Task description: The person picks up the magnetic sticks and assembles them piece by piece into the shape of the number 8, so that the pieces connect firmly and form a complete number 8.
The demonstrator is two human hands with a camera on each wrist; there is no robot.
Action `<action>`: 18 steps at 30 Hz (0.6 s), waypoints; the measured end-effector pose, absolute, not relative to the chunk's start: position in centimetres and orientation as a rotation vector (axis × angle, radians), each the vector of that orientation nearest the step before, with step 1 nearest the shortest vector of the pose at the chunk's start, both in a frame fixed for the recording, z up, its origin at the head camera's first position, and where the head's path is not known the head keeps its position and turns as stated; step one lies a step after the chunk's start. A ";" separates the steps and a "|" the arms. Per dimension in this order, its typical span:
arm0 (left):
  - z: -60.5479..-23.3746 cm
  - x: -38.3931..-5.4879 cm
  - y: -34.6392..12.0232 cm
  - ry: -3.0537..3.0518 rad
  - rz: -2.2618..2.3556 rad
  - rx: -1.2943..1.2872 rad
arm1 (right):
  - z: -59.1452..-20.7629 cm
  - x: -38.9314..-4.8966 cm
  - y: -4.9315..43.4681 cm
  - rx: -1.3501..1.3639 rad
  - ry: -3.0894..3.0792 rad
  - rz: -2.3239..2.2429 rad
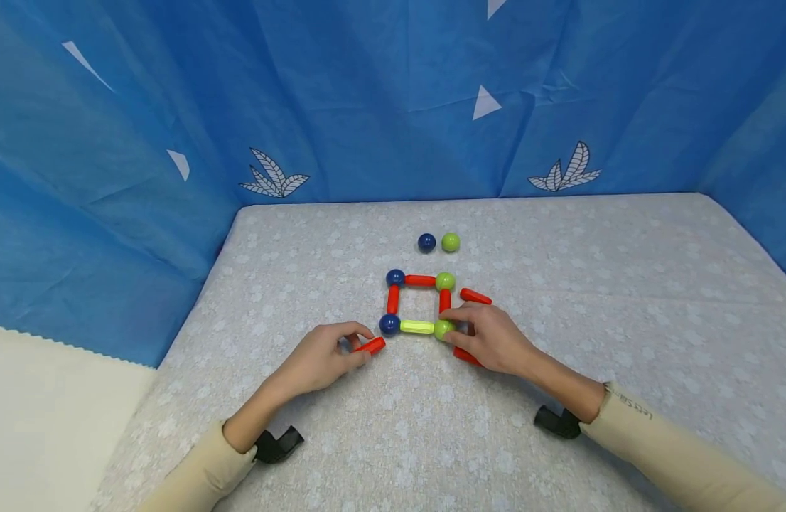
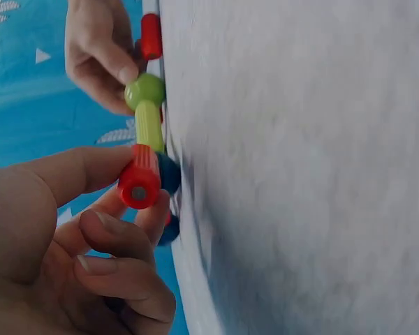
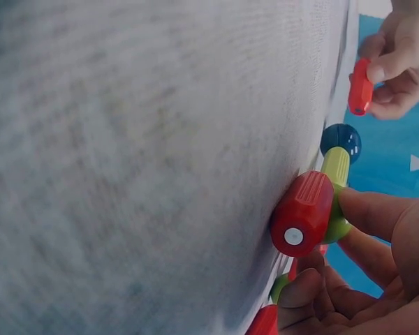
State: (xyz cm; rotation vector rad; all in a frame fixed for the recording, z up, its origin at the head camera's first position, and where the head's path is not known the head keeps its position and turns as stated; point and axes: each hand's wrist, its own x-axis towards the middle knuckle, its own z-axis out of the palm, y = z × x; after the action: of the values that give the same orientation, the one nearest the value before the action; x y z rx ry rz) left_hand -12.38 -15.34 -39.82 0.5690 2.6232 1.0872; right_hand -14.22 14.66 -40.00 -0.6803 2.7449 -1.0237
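Observation:
Between the thumb and fingers of my left hand [image 1: 321,357] is a red magnetic rod [image 1: 372,345], just off the square's near left corner. My right hand [image 1: 492,336] pinches the green ball [image 3: 337,229] at the near right corner. Balls and rods form a flat square: a blue ball [image 1: 389,325] near left, a second blue ball [image 1: 396,277] far left, and a green ball [image 1: 445,281] far right. A yellow-green rod [image 1: 417,327] makes the near side; red rods [image 1: 421,281] make the others. One loose red rod [image 3: 306,209] lies beside the right hand, partly covered in the head view.
Another loose red rod [image 1: 475,296] lies right of the square. Behind it sit a spare blue ball [image 1: 427,242] and a spare green ball [image 1: 450,242]. A patterned pale cloth [image 1: 291,249] covers the table, with a blue curtain [image 1: 393,107] along its back edge.

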 end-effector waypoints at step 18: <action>-39.8 -12.9 -15.1 2.609 1.145 0.481 | -40.1 -14.1 14.6 -0.698 2.764 -1.038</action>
State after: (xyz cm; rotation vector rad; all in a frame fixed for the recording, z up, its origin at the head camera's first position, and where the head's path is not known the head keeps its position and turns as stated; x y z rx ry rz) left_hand -12.89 -15.13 -39.81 0.4815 2.6091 1.1449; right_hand -14.09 14.64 -40.07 -0.6975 2.7641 -1.0384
